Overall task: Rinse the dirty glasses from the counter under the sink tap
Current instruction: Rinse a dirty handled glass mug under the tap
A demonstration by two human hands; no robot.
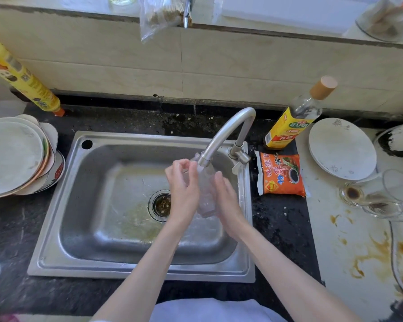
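Two hands, left hand (184, 187) and right hand (226, 201) fingers holding glass (206, 194), under tap (226, 133)

A home kitchen: a steel sink (84, 228) with a curved tap (228, 133) set in a dark stone worktop (282, 228), stacked used plates (16, 156), a sauce bottle (291, 124), an orange seasoning packet (280, 174) and dirty glasses (379, 201) beside tiled wall

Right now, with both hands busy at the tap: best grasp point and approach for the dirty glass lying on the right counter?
Grip the dirty glass around its middle wall, coming from above. It appears to lie on its side on the white counter, base with brown residue toward the sink, so the curved side faces up. Other clear glassware crowds it behind.
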